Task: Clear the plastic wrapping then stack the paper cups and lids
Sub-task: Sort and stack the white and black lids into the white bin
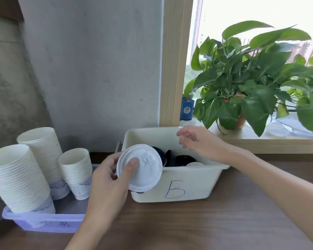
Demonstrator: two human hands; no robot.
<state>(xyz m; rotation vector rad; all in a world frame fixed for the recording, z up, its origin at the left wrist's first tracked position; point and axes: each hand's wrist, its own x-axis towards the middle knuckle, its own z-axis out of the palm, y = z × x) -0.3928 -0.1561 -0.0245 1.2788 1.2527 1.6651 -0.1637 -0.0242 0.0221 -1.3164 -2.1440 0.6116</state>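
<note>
Lid [146, 175] pinched in left hand [107, 181]; right hand [197, 141], empty and relaxed, over bin [188, 184] at 1 o'clock; advisably nest next lid rim-aligned.

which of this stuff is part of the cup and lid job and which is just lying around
Part of the job:
white lid held in the left hand
black lids in the bin marked B
three paper cup stacks in the purple tray
right hand, open above the bin

Lying about:
potted plant
blue box on the window sill
</note>
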